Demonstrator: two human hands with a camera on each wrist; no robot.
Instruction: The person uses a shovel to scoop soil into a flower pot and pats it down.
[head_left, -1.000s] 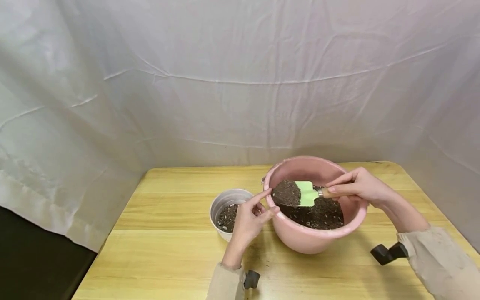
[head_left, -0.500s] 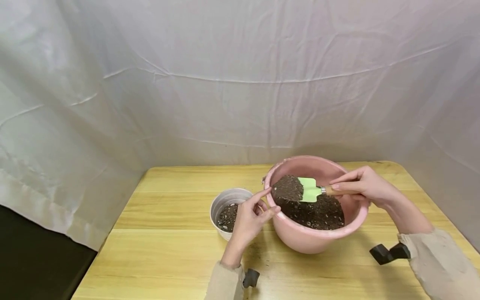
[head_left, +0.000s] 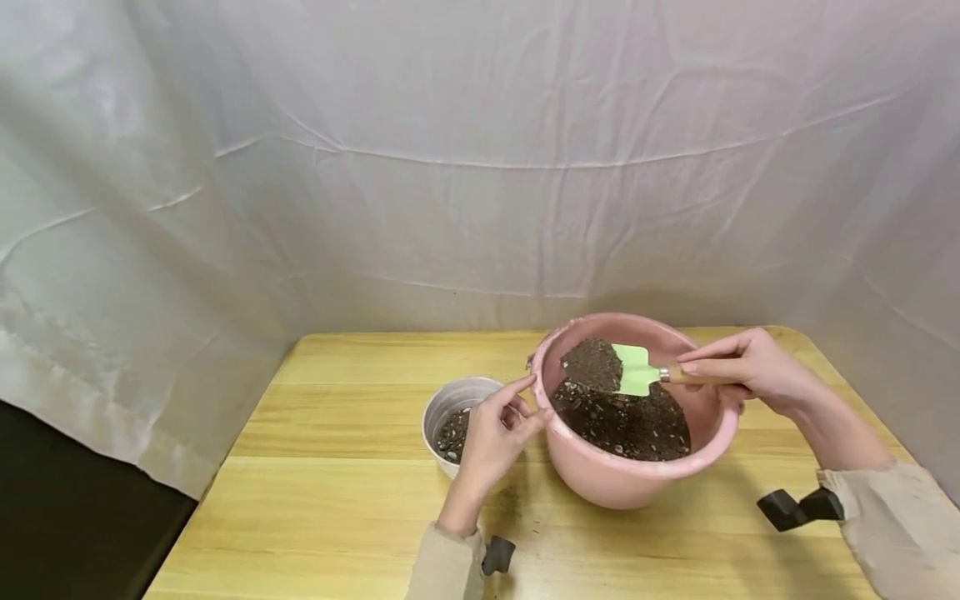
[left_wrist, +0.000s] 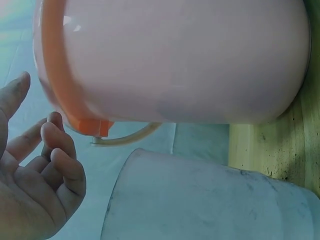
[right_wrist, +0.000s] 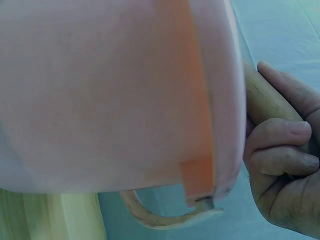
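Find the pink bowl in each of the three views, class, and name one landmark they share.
Head: pink bowl right of centre on the table.
Left wrist: it fills the top, above the white pot.
Right wrist: it fills the left and centre.
Shared landmark: the bowl's rim.

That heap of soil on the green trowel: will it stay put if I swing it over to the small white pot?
Probably loose: the soil is crumbly and heaped on a shallow green trowel, so tilting may spill it. Crumbs already dot the table, and the small white pot has a narrow mouth.
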